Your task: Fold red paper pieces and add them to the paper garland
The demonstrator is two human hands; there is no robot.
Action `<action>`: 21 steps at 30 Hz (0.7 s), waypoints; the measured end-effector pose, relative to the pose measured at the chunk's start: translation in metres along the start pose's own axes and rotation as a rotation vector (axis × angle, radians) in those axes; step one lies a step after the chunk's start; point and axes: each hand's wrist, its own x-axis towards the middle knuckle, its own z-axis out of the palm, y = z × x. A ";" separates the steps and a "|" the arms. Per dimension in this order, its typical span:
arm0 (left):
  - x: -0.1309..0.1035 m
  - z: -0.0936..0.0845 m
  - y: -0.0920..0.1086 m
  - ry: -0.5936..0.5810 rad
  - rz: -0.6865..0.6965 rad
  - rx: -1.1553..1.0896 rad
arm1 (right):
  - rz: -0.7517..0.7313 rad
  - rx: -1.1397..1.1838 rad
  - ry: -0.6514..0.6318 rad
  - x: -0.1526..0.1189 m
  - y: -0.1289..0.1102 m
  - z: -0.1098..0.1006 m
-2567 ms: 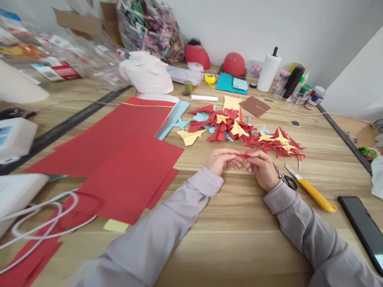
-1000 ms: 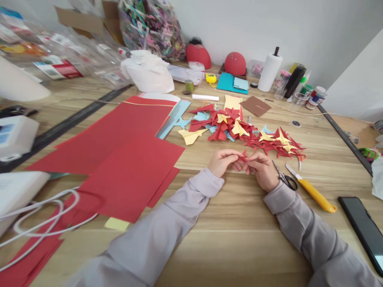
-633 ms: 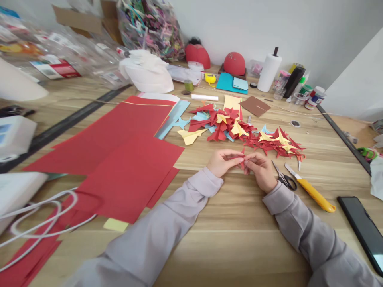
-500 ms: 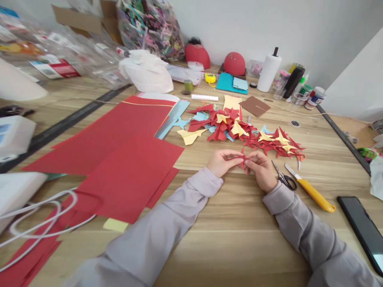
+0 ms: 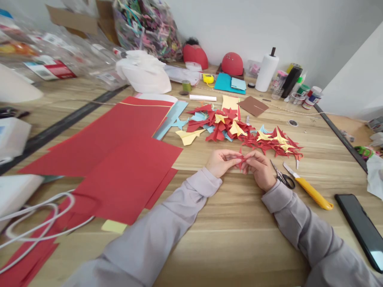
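Observation:
A small folded red paper star point(image 5: 241, 158) is pinched between my two hands, above the wooden table. My left hand point(image 5: 220, 162) grips its left side with thumb and fingers. From the right, my right hand point(image 5: 259, 167) holds the other side. Just beyond lie heaped folded paper pieces point(image 5: 221, 123), mostly red with some yellow and light blue ones. A second cluster of red and yellow folded stars point(image 5: 277, 142) sits to its right. Large red paper sheets point(image 5: 128, 175) overlap on the left.
Black-handled scissors point(image 5: 284, 178) and a yellow-handled knife point(image 5: 314, 193) lie right of my right hand, with a phone point(image 5: 360, 231) farther right. A white cable point(image 5: 38, 235) coils at the lower left. Bottles and jars point(image 5: 291, 81) stand near the wall.
The view has shifted slightly, moving the table items a little left in the picture. Both hands still hold the red star, whose points now show slightly more between the fingers.

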 end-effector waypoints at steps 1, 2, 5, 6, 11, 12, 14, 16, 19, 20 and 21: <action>0.000 0.000 0.000 0.003 0.001 0.004 | 0.000 -0.010 0.002 0.000 0.000 0.000; 0.000 0.000 0.000 0.004 0.001 0.007 | 0.001 -0.022 0.004 0.000 0.000 0.000; 0.000 0.000 0.000 0.005 -0.008 0.010 | 0.001 -0.046 0.003 0.000 0.000 0.000; -0.001 0.000 0.000 0.006 -0.012 0.010 | 0.002 -0.046 0.000 0.001 0.000 0.001; -0.001 0.001 0.002 0.011 -0.005 0.002 | -0.014 -0.107 0.017 0.001 -0.001 0.005; -0.001 0.001 0.002 0.011 0.003 -0.003 | -0.012 -0.134 0.027 0.001 -0.001 0.005; -0.001 0.001 0.002 0.010 0.018 -0.008 | 0.003 -0.179 0.036 0.000 -0.003 0.006; -0.001 0.000 0.003 0.007 0.020 -0.001 | 0.019 -0.197 0.030 0.001 -0.004 0.006; -0.001 0.000 0.003 0.007 0.012 0.016 | 0.030 -0.190 0.015 0.001 -0.005 0.005; -0.001 0.000 0.003 0.011 0.013 0.019 | 0.033 -0.187 0.010 0.001 -0.005 0.004; -0.001 0.000 0.003 0.015 0.017 0.020 | 0.038 -0.185 0.005 0.001 -0.005 0.004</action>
